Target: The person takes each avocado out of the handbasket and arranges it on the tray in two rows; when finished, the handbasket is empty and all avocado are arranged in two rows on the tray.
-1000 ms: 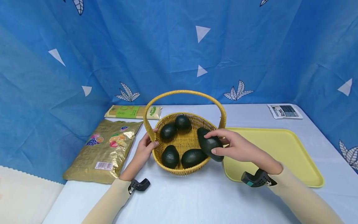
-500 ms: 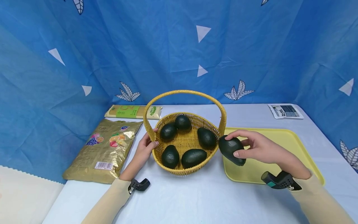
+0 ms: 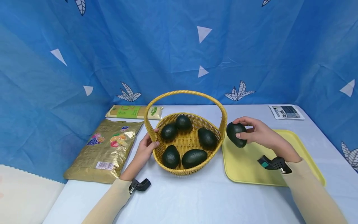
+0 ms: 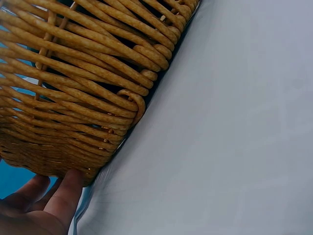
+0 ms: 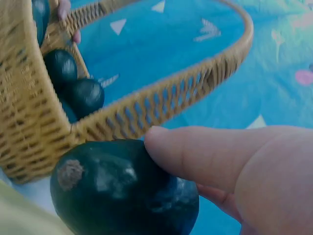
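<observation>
While your left hand (image 3: 146, 146) holds the left side of the wicker basket (image 3: 183, 142) with the thumb at its rim, your right hand (image 3: 257, 132) pinches one avocado (image 3: 236, 134) between thumb and fingers. That fruit is outside the basket, near the handle's right foot, seemingly above the yellow tray (image 3: 247, 166); five other avocados (image 3: 194, 158) lie in the basket. The step in hand looks like a transfer between basket and tray, probably outward. If so, you need to lower the fruit gently, then spread your fingers.
</observation>
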Available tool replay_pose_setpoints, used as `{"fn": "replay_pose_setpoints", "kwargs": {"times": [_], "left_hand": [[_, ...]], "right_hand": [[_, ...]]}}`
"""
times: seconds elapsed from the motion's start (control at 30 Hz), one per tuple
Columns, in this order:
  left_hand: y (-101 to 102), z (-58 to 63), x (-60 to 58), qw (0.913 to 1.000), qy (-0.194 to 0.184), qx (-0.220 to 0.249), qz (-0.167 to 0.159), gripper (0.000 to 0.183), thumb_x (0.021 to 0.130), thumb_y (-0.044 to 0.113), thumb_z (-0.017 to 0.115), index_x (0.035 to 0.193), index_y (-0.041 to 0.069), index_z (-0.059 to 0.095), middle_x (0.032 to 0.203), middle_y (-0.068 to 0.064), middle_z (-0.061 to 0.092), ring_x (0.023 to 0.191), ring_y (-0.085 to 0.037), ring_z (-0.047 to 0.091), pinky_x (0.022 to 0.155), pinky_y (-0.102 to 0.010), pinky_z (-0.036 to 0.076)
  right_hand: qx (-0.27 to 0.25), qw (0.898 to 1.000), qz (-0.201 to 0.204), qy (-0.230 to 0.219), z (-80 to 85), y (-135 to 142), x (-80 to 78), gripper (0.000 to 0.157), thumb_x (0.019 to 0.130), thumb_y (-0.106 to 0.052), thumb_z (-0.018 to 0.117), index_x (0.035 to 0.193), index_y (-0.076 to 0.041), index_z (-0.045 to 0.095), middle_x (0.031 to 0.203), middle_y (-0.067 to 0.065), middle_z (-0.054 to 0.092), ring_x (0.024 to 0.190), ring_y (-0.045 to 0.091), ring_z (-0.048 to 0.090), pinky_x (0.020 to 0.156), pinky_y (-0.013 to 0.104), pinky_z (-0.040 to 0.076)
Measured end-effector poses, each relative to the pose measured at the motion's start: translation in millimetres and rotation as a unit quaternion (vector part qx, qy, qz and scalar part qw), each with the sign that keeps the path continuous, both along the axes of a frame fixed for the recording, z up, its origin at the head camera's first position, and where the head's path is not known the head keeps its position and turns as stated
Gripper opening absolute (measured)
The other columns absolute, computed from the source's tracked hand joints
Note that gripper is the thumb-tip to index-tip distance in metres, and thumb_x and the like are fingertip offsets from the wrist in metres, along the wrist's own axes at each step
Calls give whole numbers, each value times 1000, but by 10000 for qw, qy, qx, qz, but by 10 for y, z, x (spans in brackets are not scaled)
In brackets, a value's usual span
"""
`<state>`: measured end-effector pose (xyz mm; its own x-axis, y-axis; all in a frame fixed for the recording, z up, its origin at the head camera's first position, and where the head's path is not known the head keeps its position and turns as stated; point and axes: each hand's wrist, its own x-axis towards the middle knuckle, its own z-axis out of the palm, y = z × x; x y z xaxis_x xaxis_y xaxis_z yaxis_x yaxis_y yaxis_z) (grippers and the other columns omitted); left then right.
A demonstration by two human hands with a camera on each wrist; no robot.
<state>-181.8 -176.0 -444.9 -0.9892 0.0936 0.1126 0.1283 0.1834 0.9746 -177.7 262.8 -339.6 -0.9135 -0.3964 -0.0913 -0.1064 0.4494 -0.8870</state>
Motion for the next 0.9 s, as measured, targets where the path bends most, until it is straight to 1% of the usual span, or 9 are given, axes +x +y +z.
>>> {"fn": "replay_pose_setpoints", "kwargs": {"times": [0.13, 0.27, 0.43, 0.67, 0.9], "left_hand": [[4, -10, 5, 10000, -31, -13, -10, 56, 93, 3, 56, 149, 11, 49, 149, -22, 52, 128, -36, 55, 92, -16, 49], [-1, -15, 10, 9999, -49, -107, -10, 55, 94, 4, 55, 149, 12, 48, 151, -20, 51, 130, -34, 55, 94, -17, 49], [-5, -2, 7, 9999, -14, -136, -25, 55, 95, 4, 55, 149, 12, 48, 150, -20, 52, 129, -33, 55, 93, -18, 49], [0, -10, -17, 10000, 29, -81, -38, 56, 94, 4, 57, 149, 11, 49, 150, -21, 52, 130, -37, 55, 93, -16, 49], [-16, -19, -17, 10000, -39, -79, -47, 56, 95, 5, 56, 149, 12, 48, 150, -21, 52, 129, -36, 56, 93, -16, 49]], "right_hand": [[224, 9991, -337, -82, -130, 9, -130, 54, 97, -18, 69, 144, -3, 47, 140, 29, 49, 104, 29, 68, 74, 38, 61], [254, 9984, -493, -98, -240, 8, -206, 55, 97, -20, 69, 144, -4, 47, 139, 30, 47, 100, 28, 67, 74, 40, 61], [224, 9981, -563, -97, -315, 8, -247, 55, 97, -20, 68, 144, -3, 46, 142, 33, 44, 98, 27, 67, 75, 40, 61], [175, 9980, -602, -88, -400, 11, -273, 54, 97, -20, 68, 144, -3, 46, 140, 31, 47, 98, 26, 65, 73, 36, 60], [16, 9981, -593, -167, -511, -23, -300, 56, 97, -17, 68, 145, -2, 44, 141, 34, 45, 96, 25, 67, 73, 35, 61]]}}
